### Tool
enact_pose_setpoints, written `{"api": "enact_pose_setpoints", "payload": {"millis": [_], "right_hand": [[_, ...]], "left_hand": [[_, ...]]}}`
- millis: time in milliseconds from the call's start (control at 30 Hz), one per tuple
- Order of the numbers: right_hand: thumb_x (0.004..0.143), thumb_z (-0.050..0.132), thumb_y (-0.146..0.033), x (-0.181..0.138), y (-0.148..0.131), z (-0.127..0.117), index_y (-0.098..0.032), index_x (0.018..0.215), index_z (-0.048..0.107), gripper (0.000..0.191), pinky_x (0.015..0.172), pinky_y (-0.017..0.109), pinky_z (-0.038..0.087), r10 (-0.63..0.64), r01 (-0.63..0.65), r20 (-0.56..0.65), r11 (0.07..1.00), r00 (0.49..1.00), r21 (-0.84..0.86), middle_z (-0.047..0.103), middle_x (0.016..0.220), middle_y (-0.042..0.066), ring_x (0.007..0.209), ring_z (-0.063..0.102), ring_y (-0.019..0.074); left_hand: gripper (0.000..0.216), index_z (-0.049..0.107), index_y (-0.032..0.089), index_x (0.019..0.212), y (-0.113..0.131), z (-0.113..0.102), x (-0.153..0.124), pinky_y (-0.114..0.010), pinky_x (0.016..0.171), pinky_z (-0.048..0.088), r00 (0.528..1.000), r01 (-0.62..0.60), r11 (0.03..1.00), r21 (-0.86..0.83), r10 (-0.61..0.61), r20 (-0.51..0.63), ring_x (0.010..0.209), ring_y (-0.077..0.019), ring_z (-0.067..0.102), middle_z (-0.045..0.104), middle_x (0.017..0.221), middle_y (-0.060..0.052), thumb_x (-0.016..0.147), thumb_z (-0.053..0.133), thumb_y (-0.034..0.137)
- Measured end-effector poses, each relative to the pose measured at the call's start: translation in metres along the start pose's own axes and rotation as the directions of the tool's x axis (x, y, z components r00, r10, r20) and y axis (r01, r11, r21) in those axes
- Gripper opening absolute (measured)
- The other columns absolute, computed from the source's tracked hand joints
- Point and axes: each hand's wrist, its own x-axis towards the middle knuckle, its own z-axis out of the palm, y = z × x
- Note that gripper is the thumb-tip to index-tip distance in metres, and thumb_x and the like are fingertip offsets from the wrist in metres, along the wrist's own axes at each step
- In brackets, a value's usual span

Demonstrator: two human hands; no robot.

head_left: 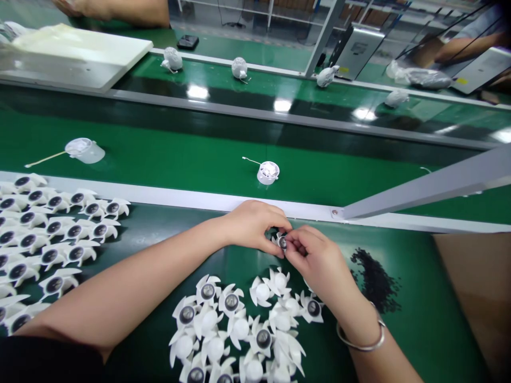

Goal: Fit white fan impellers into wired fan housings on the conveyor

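A small white fan impeller [280, 241] with a dark hub is pinched in my left hand [257, 226], its thumb and fingers curled around the blades. Fingertips of my right hand [313, 252] press together at the impeller's hub; whatever they hold is hidden. Below both hands lies a loose group of white impellers [239, 327], some with the dark hub up, others with the plain white side up. A pile of tiny black parts [375, 282] sits right of my right hand.
Rows of impellers [51, 229] cover the left. Beyond a white rail [191, 198], a green belt [179, 159] carries white round housings [268, 173] with wires. A grey post [423, 183] slants at right near a cardboard surface [475, 287]. Wrapped pieces [239, 68] lie farther off; other people's arms [131, 11] show there.
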Motion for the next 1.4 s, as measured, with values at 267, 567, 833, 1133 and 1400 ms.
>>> {"api": "enact_pose_setpoints", "payload": {"millis": [267, 567, 833, 1133, 1400], "right_hand": [[0.088, 0.055, -0.013, 0.001, -0.004, -0.001, -0.017, 0.084, 0.064, 0.011, 0.062, 0.025, 0.049, -0.056, 0.056, 0.005, 0.997, 0.998, -0.059, 0.061, 0.078, 0.003, 0.068, 0.058, 0.0138], [0.09, 0.052, -0.013, 0.002, -0.004, -0.006, -0.016, 0.086, 0.067, 0.016, 0.063, 0.026, 0.05, -0.156, 0.161, 0.055, 0.981, 0.986, -0.107, 0.066, 0.083, 0.005, 0.07, 0.062, 0.0138], [0.09, 0.053, -0.015, -0.002, -0.008, -0.017, -0.016, 0.089, 0.073, 0.02, 0.06, 0.031, 0.046, -0.322, 0.343, 0.123, 0.907, 0.939, -0.245, 0.067, 0.077, 0.004, 0.067, 0.063, 0.0167], [0.083, 0.063, -0.016, -0.022, 0.028, -0.07, -0.023, 0.101, 0.072, 0.022, 0.063, 0.032, 0.049, -0.197, -0.033, -0.465, 0.897, 0.863, -0.441, 0.066, 0.069, 0.002, 0.062, 0.06, 0.0174], [0.088, 0.056, -0.032, -0.026, 0.138, -0.131, -0.008, 0.124, 0.058, 0.044, 0.082, 0.044, 0.047, 0.361, -0.625, -0.581, 0.697, 0.73, -0.352, 0.065, 0.103, 0.024, 0.11, 0.058, 0.0383]], "left_hand": [[0.028, 0.071, 0.025, 0.096, 0.004, -0.002, 0.001, -0.022, 0.064, 0.037, 0.999, 0.037, 0.999, -0.009, -0.037, 0.013, 0.078, -0.0112, 0.061, 0.07, 0.093, 0.006, 0.069, 0.078, 0.033], [0.028, 0.071, 0.025, 0.093, 0.007, -0.002, 0.003, -0.022, 0.062, 0.036, 0.997, 0.08, 0.997, 0.005, -0.08, 0.008, 0.076, -0.011, 0.06, 0.07, 0.091, 0.007, 0.066, 0.078, 0.032], [0.034, 0.072, 0.027, 0.1, 0.006, -0.002, 0.002, -0.021, 0.064, 0.039, 0.997, 0.071, 0.997, -0.035, -0.071, 0.011, 0.079, -0.0118, 0.061, 0.072, 0.098, 0.006, 0.068, 0.08, 0.035], [0.041, 0.072, 0.024, 0.106, 0.0, -0.004, -0.001, -0.022, 0.063, 0.041, 0.999, 0.032, 0.998, -0.058, -0.031, 0.015, 0.072, -0.0103, 0.06, 0.072, 0.1, 0.002, 0.073, 0.079, 0.048], [0.043, 0.073, 0.023, 0.104, 0.0, -0.004, 0.001, -0.021, 0.061, 0.041, 0.999, 0.035, 0.998, -0.056, -0.036, -0.005, 0.067, -0.0105, 0.058, 0.072, 0.096, 0.001, 0.071, 0.08, 0.049]]}}
